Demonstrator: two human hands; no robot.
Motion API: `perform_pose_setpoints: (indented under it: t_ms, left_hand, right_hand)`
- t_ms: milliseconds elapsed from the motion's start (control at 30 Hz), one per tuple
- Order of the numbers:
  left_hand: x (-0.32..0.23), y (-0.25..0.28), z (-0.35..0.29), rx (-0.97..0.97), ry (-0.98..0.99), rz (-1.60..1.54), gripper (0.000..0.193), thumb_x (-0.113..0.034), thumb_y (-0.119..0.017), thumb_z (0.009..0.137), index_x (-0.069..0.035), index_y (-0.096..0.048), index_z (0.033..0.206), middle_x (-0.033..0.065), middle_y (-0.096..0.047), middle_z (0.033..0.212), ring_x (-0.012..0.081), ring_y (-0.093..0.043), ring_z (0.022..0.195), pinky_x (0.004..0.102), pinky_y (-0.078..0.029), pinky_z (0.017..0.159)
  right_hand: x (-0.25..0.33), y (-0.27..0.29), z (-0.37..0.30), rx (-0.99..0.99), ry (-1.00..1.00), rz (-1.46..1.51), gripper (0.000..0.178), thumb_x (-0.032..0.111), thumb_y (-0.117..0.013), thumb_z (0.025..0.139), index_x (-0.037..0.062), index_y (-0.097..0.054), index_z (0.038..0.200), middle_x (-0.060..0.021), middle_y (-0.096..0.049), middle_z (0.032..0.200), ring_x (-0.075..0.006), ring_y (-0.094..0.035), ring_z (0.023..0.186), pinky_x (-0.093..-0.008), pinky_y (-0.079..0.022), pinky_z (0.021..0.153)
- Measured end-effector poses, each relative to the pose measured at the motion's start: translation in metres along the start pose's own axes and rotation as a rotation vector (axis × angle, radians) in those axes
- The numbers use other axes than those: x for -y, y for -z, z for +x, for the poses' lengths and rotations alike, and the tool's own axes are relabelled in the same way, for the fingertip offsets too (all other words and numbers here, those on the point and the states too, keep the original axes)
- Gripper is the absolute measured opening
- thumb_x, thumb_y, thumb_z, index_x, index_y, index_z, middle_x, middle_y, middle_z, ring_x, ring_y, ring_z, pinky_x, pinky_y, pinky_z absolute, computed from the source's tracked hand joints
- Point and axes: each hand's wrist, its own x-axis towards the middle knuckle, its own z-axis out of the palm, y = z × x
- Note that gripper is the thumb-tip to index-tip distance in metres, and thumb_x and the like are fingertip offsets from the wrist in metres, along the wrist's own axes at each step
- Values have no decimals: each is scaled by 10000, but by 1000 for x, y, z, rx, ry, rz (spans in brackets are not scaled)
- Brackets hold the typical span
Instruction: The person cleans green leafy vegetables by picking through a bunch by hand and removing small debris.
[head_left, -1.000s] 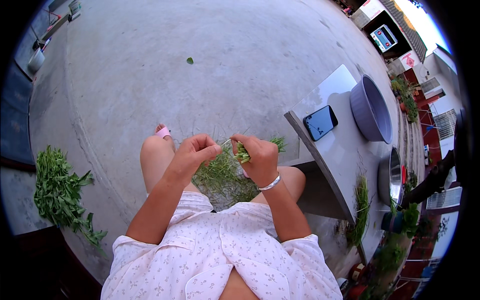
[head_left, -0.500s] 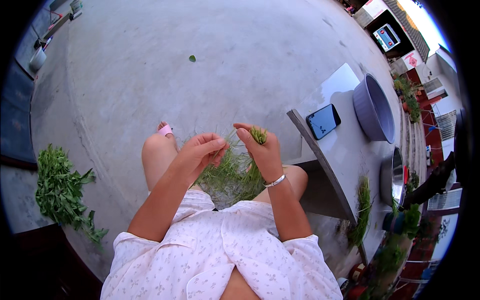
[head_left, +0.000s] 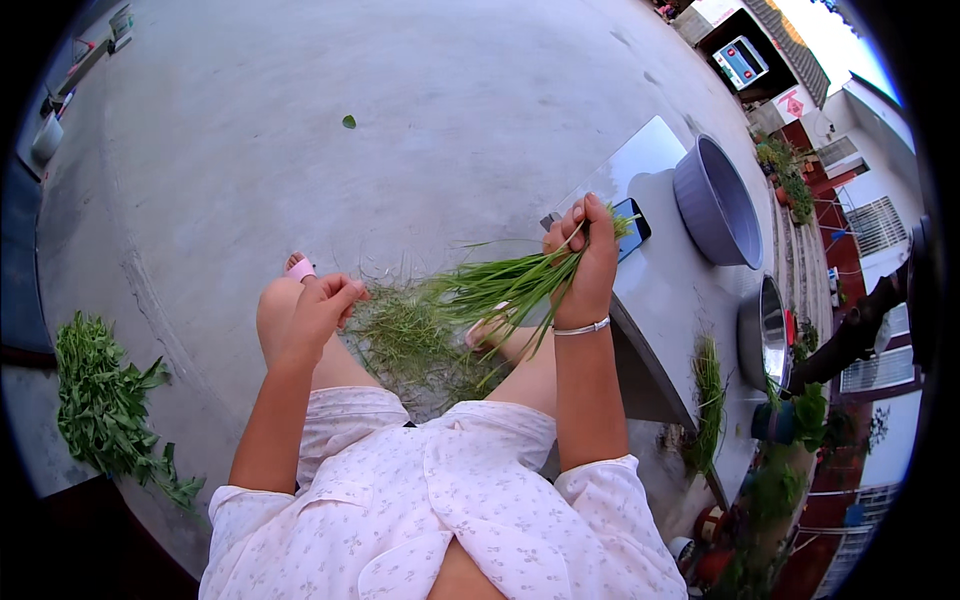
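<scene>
My right hand [head_left: 592, 265] is wrapped round a bunch of garlic chives [head_left: 505, 285], held up beside the table's near corner. The long green blades fan out to the left, and the cut ends poke out above my fist. Over my left knee, my left hand [head_left: 325, 308] has its fingertips pinched together. Whatever may be between them is too small to make out. Below and between my hands, a loose heap of thin green and yellowish trimmings [head_left: 400, 335] lies on the ground between my feet.
At the right stands a low table [head_left: 655, 300] bearing a phone [head_left: 632, 238] partly behind my right hand, a purple basin [head_left: 715, 205], a steel bowl [head_left: 765, 335] and more chives [head_left: 708, 400]. Leafy greens [head_left: 105, 405] lie on the ground at left. A single leaf [head_left: 349, 122] lies ahead.
My right hand has moved right and up with the chives, which now spread out leftward. My left hand has drawn away to the left. The view has shifted slightly.
</scene>
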Motion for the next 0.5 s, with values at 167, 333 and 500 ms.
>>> perform_pose_setpoints:
  t_ms: [167, 333, 500]
  left_hand:
    - [-39, -11, -13, 129, 34, 18, 198, -73, -489, 937, -29, -681, 921, 16, -568, 632, 89, -541, 586, 217, -420, 522]
    - [-32, -28, -26, 469, -504, 507, 447, 180, -427, 764, -65, -697, 1023, 79, -590, 1215, 184, -549, 1134, 316, -477, 883]
    - [-23, -62, -30, 1075, -87, -84, 457, -320, -485, 986, -1, -512, 1312, 127, -541, 1302, 220, -482, 1233, 353, -376, 1029]
  right_hand:
    - [-6, -2, 8, 0, -9, -84, 319, 260, -596, 904, 127, -431, 664, 43, -349, 541, -64, -325, 457, -236, -245, 419]
    - [-50, 10, 15, 167, 105, -735, 357, 247, -696, 842, 85, -466, 624, 19, -444, 551, -99, -370, 462, -262, -296, 462]
    - [-81, 5, -7, 325, 464, -1217, 335, 239, -748, 800, 30, -500, 718, -1, -460, 550, -86, -435, 505, -290, -369, 485]
